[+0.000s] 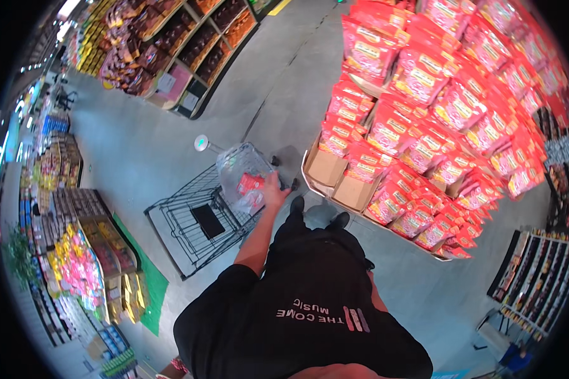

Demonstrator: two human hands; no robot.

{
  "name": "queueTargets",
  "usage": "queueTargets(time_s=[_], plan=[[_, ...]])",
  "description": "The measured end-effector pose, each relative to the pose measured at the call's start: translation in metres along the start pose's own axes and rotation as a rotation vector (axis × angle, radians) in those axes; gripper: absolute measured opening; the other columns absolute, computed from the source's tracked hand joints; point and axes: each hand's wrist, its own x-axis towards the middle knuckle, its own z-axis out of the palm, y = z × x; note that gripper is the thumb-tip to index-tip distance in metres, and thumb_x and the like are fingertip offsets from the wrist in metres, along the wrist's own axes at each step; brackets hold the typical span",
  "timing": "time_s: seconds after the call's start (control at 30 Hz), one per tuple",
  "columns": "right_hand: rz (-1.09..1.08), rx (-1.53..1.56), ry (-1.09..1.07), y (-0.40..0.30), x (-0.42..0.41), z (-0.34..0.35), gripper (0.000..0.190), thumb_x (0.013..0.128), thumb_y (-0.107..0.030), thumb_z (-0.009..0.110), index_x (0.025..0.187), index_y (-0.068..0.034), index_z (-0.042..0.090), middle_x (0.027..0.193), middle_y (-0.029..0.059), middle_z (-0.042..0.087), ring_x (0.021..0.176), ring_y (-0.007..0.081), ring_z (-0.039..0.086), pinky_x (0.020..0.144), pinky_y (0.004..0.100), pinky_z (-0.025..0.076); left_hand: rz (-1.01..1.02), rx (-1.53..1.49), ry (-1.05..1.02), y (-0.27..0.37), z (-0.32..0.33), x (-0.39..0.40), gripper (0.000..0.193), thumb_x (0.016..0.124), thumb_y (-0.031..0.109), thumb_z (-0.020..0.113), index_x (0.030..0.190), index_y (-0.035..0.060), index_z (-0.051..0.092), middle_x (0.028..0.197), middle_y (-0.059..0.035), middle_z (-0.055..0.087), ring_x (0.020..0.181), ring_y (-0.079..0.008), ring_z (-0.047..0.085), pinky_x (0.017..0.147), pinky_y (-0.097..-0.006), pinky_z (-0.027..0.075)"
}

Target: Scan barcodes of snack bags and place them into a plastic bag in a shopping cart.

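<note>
My left hand point(274, 188) reaches over the right side of a wire shopping cart point(180, 208), its thumb spread away from the fingers. Nothing shows between thumb and fingers. Right beside the fingers is a red package point(251, 183), inside or under a clear plastic bag point(230, 173) at the cart's far end. Whether the fingertips touch the bag, I cannot tell. A black panel point(207, 221) sits at the near part of the cart. My right forearm hangs at my side, and my right hand is out of view behind my shirt.
Red snack bags point(419, 76) are piled on a display to the front right, with open cardboard trays point(327, 166) at its near corner. Shelves of packaged goods point(185, 61) stand ahead left. Another display point(106, 265) on a green mat point(144, 289) is at left.
</note>
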Motion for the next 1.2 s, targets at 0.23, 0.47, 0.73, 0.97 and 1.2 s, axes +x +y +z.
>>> queueTargets(time_s=[0.23, 0.47, 0.73, 0.97, 1.2], plan=[[0.084, 0.114, -0.174, -0.093, 0.002, 0.001, 0.023, 0.085, -0.025, 0.075, 0.091, -0.007, 0.062, 0.071, 0.0052, 0.06, 0.06, 0.0193, 0.06, 0.055, 0.0357, 0.049, -0.456, 0.393, -0.204, -0.132, -0.044, -0.033, 0.133, 0.056, 0.037, 0.092, 0.16, 0.0251, 0.011, 0.151, -0.0138, 0.045, 0.139, -0.0393, 0.04, 0.116, -0.0621, 0.02], [-0.03, 0.152, -0.189, -0.151, -0.026, 0.029, 0.019, 0.087, -0.02, 0.074, 0.087, -0.008, 0.058, 0.066, 0.0031, 0.056, 0.053, 0.0158, 0.056, 0.048, 0.0339, 0.047, -0.235, -0.006, -0.18, -0.132, -0.038, -0.041, 0.045, 0.097, 0.042, 0.051, 0.088, 0.0014, 0.07, 0.087, -0.0269, 0.068, 0.086, -0.0471, 0.066, 0.076, -0.0535, 0.051], [-0.517, -0.235, -0.142, -0.164, -0.067, 0.053, 0.029, 0.085, -0.024, 0.075, 0.098, -0.001, 0.063, 0.074, 0.007, 0.066, 0.06, 0.017, 0.063, 0.054, 0.0328, 0.049, -0.124, 0.033, -0.455, -0.136, 0.022, -0.123, 0.069, 0.089, 0.04, 0.065, 0.144, 0.0072, 0.039, 0.131, -0.0287, 0.057, 0.116, -0.0457, 0.058, 0.098, -0.0507, 0.047], [-0.827, -0.377, -0.132, -0.256, -0.104, 0.073, 0.054, 0.087, -0.027, 0.066, 0.13, 0.0, 0.046, 0.106, 0.0258, 0.064, 0.1, 0.0427, 0.064, 0.088, 0.0462, 0.049, -0.134, 0.006, -0.594, -0.17, 0.034, -0.101, 0.096, 0.086, 0.031, 0.07, 0.159, 0.009, 0.012, 0.151, -0.031, 0.037, 0.134, -0.0462, 0.045, 0.113, -0.0459, 0.037], [-0.904, -0.493, -0.258, -0.295, -0.067, 0.1, 0.057, 0.089, -0.024, 0.062, 0.134, 0.003, 0.042, 0.119, 0.0307, 0.06, 0.116, 0.0469, 0.057, 0.101, 0.0461, 0.045, -0.293, -0.126, -0.519, -0.135, 0.026, -0.094, 0.08, 0.088, 0.033, 0.068, 0.152, 0.0031, 0.032, 0.137, -0.0302, 0.054, 0.13, -0.04, 0.052, 0.108, -0.0426, 0.04]])
